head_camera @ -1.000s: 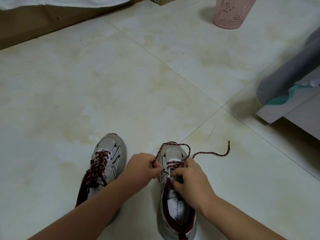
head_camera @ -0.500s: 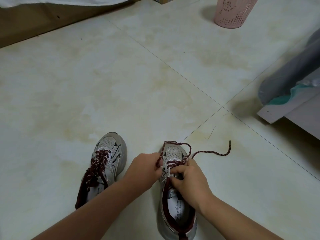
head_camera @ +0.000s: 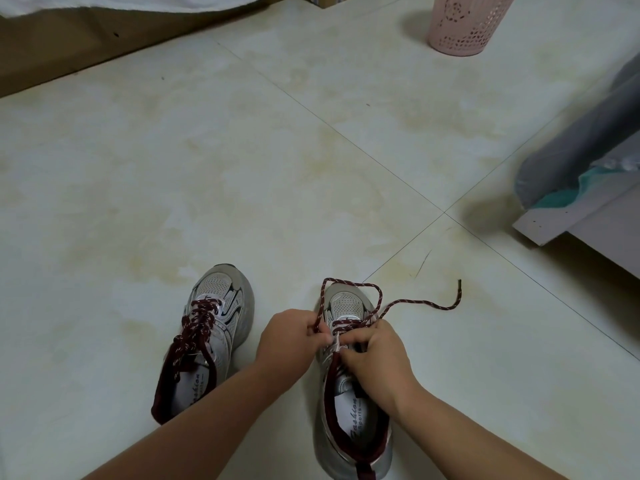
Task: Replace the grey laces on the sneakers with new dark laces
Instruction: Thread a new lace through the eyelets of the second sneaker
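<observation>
Pale floor tiles (head_camera: 242,168) carry a laced left sneaker (head_camera: 211,334). Beside it, the left hand (head_camera: 291,337) pinches the dark lace (head_camera: 349,289) over the right sneaker (head_camera: 349,420); the right hand (head_camera: 377,362) grips its eyelet area, lace end (head_camera: 453,299) trailing rightward. A pink basket (head_camera: 467,26) stands far off.
</observation>
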